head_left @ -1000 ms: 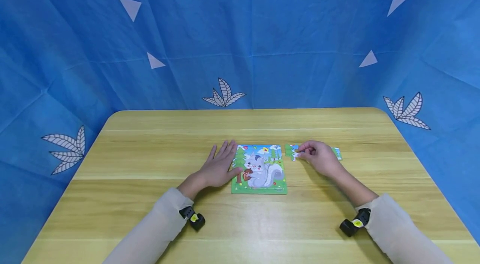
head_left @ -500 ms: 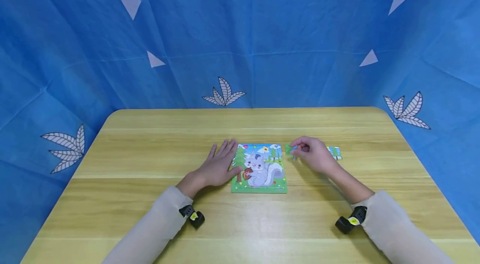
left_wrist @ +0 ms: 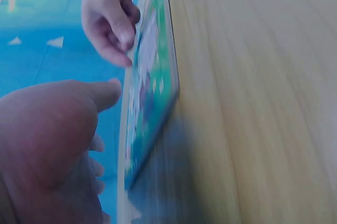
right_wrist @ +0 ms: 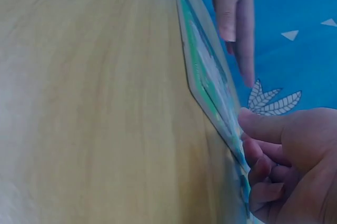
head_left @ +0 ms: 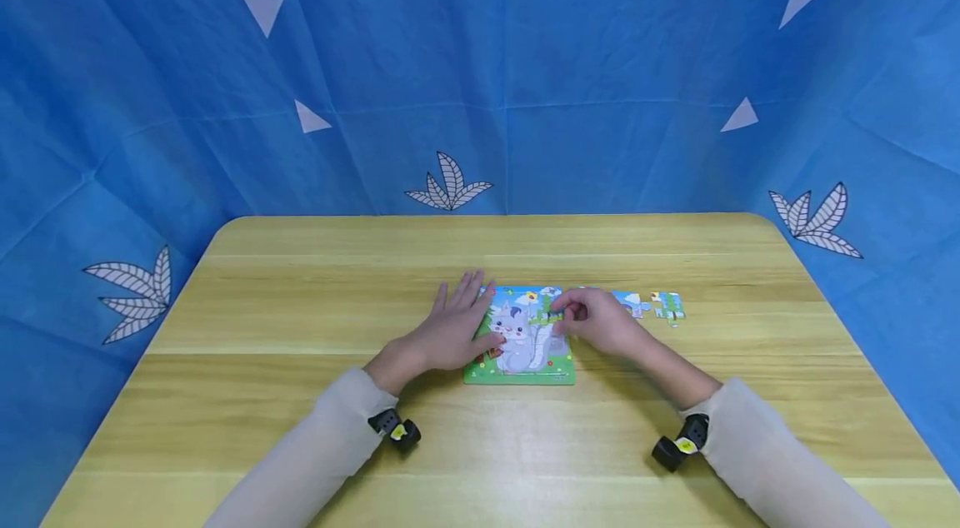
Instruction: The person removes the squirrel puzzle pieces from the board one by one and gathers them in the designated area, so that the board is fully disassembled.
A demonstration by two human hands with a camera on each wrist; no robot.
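A square jigsaw puzzle (head_left: pixel 517 357) with a grey squirrel picture lies flat on the table in the head view. Over its left part spreads my left hand (head_left: pixel 450 334), fingers extended and the thumb across the picture; whether it presses down cannot be told. My right hand (head_left: pixel 600 324) is at the puzzle's upper right, pinching a small green jigsaw piece (head_left: pixel 553 317) between thumb and index finger. That piece is just over the board, and the fingers partly cover it. In the right wrist view the right hand's lower fingers (right_wrist: pixel 266 187) are curled.
Several loose jigsaw pieces (head_left: pixel 667 306) lie in a row right of the board, partly behind the right hand. The wooden table (head_left: pixel 300 278) reaches back to a blue patterned cloth (head_left: pixel 600 78).
The right hand has come left from the loose pieces to the board with a jigsaw piece between its fingertips. My left hand has shifted slightly right, farther over the picture.
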